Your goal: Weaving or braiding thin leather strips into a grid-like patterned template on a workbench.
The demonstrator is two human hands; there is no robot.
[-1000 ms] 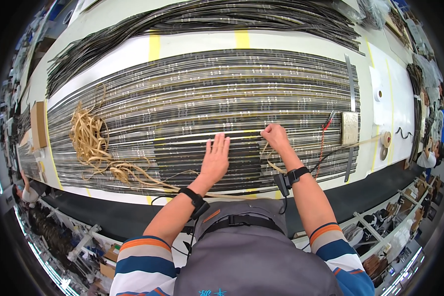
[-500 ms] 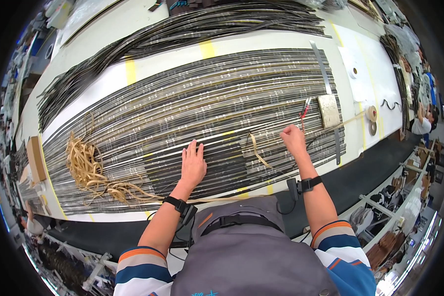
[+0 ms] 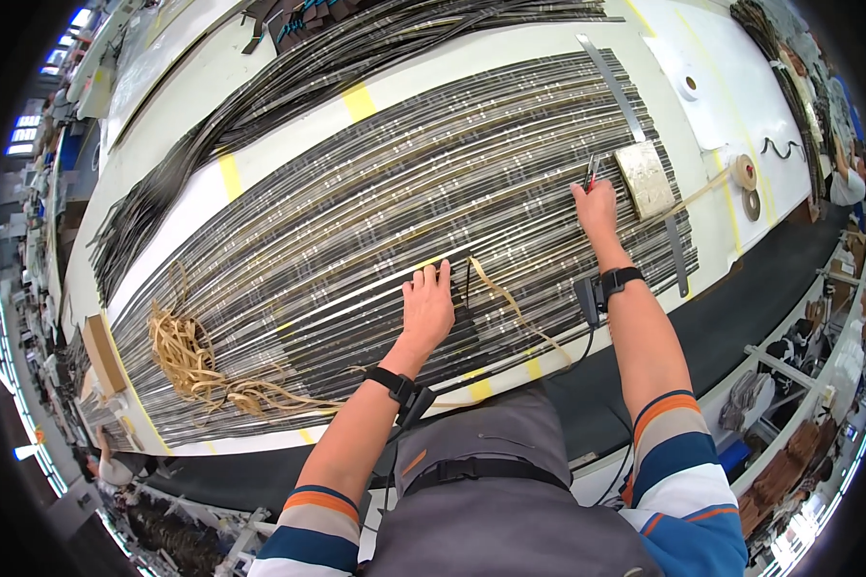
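Observation:
Long dark patterned strips [image 3: 356, 221] lie side by side across the white table. My left hand [image 3: 428, 306] rests on a black section [image 3: 356, 332] of them, fingers stretched out and slightly apart, by a pale strip. Just right of those fingertips is one end of a loose beige tape [image 3: 510, 303]. Farther right, my right hand [image 3: 598, 207] is closed at the red handles of a small metal tool like snips [image 3: 593, 173], whose tips point away from me; the fingers partly hide it. A worn pale block [image 3: 645, 181] sits beside that hand, on a metal ruler [image 3: 611, 87].
A tangled beige tape heap [image 3: 183, 356] covers the strips at left. Tape rolls [image 3: 744, 173] stand at right, one with tape running toward the block. Another bundle of dark strips [image 3: 192, 159] lies along the far side. A cardboard piece [image 3: 104, 356] is at the left edge.
My right hand has moved away from me onto the red-handled snips and closed on them. My left hand has shifted right along the strips, closer to the beige tape's end. The view has turned slightly.

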